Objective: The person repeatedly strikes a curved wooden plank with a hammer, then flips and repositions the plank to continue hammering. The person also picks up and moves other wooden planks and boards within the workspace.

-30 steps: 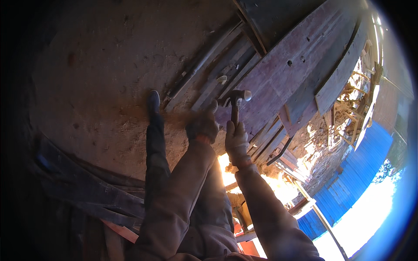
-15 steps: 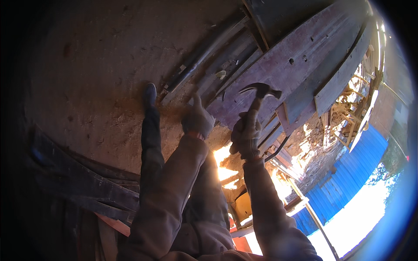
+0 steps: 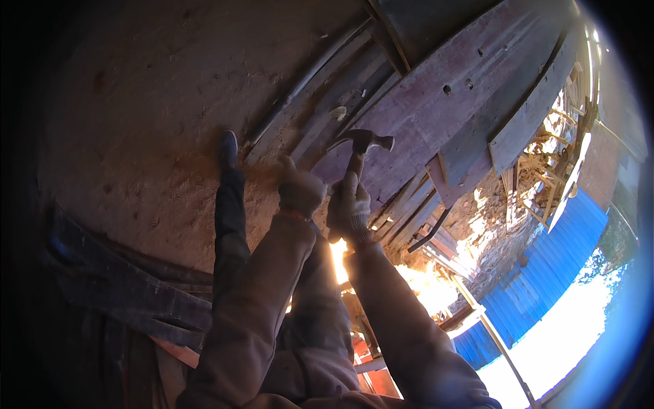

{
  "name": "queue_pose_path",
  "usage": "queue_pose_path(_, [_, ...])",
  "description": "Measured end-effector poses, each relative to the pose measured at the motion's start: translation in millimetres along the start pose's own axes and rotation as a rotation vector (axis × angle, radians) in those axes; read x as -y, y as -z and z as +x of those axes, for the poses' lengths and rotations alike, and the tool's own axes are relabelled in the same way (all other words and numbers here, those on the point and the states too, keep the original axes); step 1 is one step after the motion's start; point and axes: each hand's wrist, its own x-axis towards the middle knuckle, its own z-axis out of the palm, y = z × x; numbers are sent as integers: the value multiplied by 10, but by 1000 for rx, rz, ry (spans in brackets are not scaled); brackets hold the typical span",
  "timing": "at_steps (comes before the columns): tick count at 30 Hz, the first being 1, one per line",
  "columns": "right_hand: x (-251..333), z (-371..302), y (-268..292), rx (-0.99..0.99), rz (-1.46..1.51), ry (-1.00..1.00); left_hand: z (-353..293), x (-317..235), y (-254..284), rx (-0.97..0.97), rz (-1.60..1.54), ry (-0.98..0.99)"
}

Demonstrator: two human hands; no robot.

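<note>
Nearer the left hand [image 3: 302,191] now, one hammer [image 3: 363,141] clenched in the right hand [image 3: 348,206]; left's hold unclear

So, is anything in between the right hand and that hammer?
Only a glove: the right hand grips the hammer, and nothing else visible comes between. The left hand is off to its left.

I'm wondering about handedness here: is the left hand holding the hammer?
No, the right hand is wrapped around the hammer.
</note>
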Motion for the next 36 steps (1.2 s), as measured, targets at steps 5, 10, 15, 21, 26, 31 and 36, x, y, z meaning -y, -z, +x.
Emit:
queue_pose_path(5, [-13, 40, 133, -186, 389, -465, -19, -8, -38, -16, -33, 18])
queue_pose_path(10, [125, 73, 257, 170, -245, -226, -26, 8, -113, -65, -91, 64])
queue_pose_path(15, [634, 395, 428, 341, -948, 156, -28, -2, -168, -126, -215, 129])
queue_pose_path(21, [890, 497, 192, 684, -1250, 332, -16, -2, -327, -303, -702, 419])
queue_pose_path(26, [997, 395, 184, 770, -1407, 347, 112, -43, -385, -333, -1387, 702])
queue_pose_path(31, [665, 442, 694, 794, -1407, 450, 248, -164, -319, -223, -2012, 789])
queue_pose_path(36, [-302, 749, 1069, 485, -1297, 855, 342, -237, -299, -235, -2224, 832])
